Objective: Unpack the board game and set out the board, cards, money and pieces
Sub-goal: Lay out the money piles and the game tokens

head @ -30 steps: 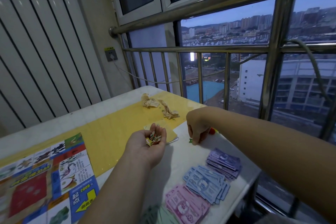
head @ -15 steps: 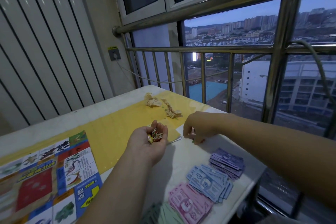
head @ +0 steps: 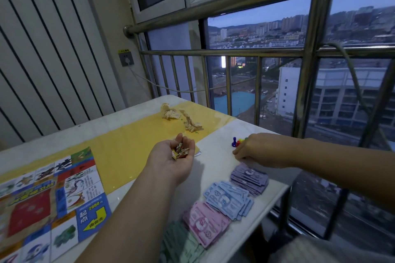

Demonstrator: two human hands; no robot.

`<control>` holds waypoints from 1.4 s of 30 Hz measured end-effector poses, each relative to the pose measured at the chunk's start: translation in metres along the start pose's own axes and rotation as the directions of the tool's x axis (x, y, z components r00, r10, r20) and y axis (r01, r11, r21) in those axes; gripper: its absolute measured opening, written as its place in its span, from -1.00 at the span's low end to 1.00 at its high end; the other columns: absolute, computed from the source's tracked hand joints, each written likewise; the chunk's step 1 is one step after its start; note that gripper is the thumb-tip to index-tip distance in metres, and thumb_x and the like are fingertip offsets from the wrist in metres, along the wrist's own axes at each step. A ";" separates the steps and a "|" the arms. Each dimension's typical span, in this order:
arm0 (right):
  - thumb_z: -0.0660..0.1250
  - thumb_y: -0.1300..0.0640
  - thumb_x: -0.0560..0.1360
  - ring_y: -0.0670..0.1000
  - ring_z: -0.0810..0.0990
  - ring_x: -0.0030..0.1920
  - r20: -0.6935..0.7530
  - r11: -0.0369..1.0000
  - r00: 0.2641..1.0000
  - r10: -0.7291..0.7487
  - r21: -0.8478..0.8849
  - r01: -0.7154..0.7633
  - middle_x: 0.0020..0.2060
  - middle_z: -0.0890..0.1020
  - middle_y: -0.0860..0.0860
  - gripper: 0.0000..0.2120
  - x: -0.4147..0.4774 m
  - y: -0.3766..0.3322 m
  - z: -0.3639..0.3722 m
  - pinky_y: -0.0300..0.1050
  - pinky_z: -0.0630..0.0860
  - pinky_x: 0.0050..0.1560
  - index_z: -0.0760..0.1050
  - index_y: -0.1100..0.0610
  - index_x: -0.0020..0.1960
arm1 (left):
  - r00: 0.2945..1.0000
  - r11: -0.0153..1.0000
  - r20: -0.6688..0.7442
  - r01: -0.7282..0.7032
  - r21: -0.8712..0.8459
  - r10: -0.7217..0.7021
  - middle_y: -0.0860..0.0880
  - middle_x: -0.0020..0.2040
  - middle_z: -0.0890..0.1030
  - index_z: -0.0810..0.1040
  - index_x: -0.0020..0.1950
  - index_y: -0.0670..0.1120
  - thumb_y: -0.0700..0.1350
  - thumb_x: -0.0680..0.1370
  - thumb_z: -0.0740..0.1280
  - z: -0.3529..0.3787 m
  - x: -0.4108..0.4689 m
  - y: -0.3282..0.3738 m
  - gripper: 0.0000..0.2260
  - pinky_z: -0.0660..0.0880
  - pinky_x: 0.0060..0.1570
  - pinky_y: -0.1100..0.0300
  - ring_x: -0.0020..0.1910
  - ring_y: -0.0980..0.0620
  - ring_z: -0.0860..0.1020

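Our left hand (head: 173,162) is palm up over mid-table (head: 215,166), fingers cupped around a heap of small coloured tokens (head: 180,150). Right hand (head: 254,151) is knuckles up near the right edge, fingers bent down to the surface; we can't tell if they pinch anything. Pawns (head: 236,142) stand just behind it. Money sits along the right edge: purple stack (head: 250,179), blue stack (head: 228,198), pink stack (head: 205,222), green stack (head: 181,243). Board (head: 49,198) lies flat at the near-left corner.
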State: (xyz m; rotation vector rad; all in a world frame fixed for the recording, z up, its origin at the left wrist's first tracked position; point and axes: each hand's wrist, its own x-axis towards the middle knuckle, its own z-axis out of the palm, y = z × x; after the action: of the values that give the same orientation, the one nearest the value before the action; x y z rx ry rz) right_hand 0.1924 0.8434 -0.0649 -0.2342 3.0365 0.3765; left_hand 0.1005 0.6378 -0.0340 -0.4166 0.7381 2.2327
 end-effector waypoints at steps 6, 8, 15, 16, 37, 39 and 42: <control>0.15 0.15 0.57 0.04 0.52 0.17 -0.002 0.999 0.999 0.033 0.029 -0.033 0.19 0.57 -0.01 -0.77 -0.028 -0.001 0.004 0.01 0.47 0.15 0.56 0.07 0.10 | 1.000 1.000 0.019 0.012 0.011 -0.012 -0.18 -0.13 0.45 0.50 -0.14 -0.29 -0.32 0.59 0.09 0.006 -0.007 -0.020 -0.78 0.46 -0.09 0.14 -0.21 0.00 0.47; 0.15 0.18 0.57 0.04 0.50 0.20 0.016 0.999 0.999 0.041 0.012 -0.041 0.24 0.53 -0.02 -0.76 -0.036 -0.004 0.004 -0.01 0.47 0.16 0.54 0.08 0.15 | 0.999 1.000 0.028 0.019 0.021 -0.020 -0.18 -0.12 0.46 0.50 -0.15 -0.29 -0.32 0.59 0.09 0.010 -0.011 -0.028 -0.78 0.47 -0.15 0.12 -0.20 0.00 0.47; 0.18 0.31 0.54 -0.05 0.33 0.40 0.020 0.994 0.998 0.067 0.082 -0.069 0.45 0.32 -0.06 -0.56 -0.068 -0.014 -0.003 -0.20 0.24 0.34 0.37 0.10 0.40 | 0.998 1.000 0.056 0.027 0.008 -0.028 -0.16 0.03 0.47 0.51 -0.14 -0.29 -0.32 0.59 0.11 0.016 -0.022 -0.042 -0.79 0.47 -0.33 0.08 -0.11 0.00 0.49; 0.17 0.33 0.54 -0.04 0.32 0.40 0.019 0.993 0.997 0.068 0.095 -0.070 0.45 0.33 -0.04 -0.56 -0.072 -0.015 -0.004 -0.18 0.23 0.36 0.38 0.12 0.39 | 0.998 1.000 0.059 0.025 0.010 -0.026 -0.16 0.04 0.48 0.51 -0.13 -0.29 -0.33 0.59 0.11 0.016 -0.024 -0.043 -0.80 0.46 -0.35 0.08 -0.07 0.00 0.49; 0.60 0.33 0.18 0.01 0.69 -0.21 -0.428 0.993 0.902 0.053 0.116 -0.003 -0.21 0.71 0.04 -0.70 -0.121 -0.028 0.029 -0.17 0.60 -0.19 0.68 0.13 -0.13 | 0.999 0.999 0.040 0.022 0.045 -0.024 -0.18 -0.07 0.50 0.52 -0.11 -0.31 -0.36 0.56 0.15 0.008 -0.055 -0.082 -0.84 0.51 -0.30 0.11 -0.14 -0.01 0.51; 0.59 0.35 0.19 0.01 0.69 -0.22 -0.429 0.993 0.903 0.042 0.115 0.008 -0.22 0.70 0.04 -0.71 -0.122 -0.026 0.027 -0.18 0.59 -0.17 0.67 0.13 -0.14 | 0.999 0.999 0.040 0.029 0.040 -0.031 -0.18 0.00 0.51 0.53 -0.09 -0.31 -0.36 0.55 0.17 0.006 -0.057 -0.083 -0.85 0.52 -0.33 0.11 -0.11 0.00 0.52; 0.47 0.35 0.36 0.02 0.69 -0.15 -0.411 0.982 0.906 0.104 0.186 -0.029 -0.16 0.70 0.06 -0.81 -0.119 -0.027 0.016 -0.12 0.58 -0.02 0.67 0.16 -0.07 | 0.998 0.999 0.055 0.029 0.028 -0.031 -0.18 -0.03 0.52 0.52 -0.08 -0.31 -0.34 0.56 0.17 0.004 -0.063 -0.085 -0.86 0.52 -0.32 0.11 -0.11 -0.01 0.53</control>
State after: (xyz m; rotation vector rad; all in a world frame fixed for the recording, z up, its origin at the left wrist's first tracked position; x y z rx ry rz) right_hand 0.3153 0.8388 -0.0761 -0.2245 3.4834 0.0593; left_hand 0.2046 0.6537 -0.0324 -0.3486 0.7277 2.1947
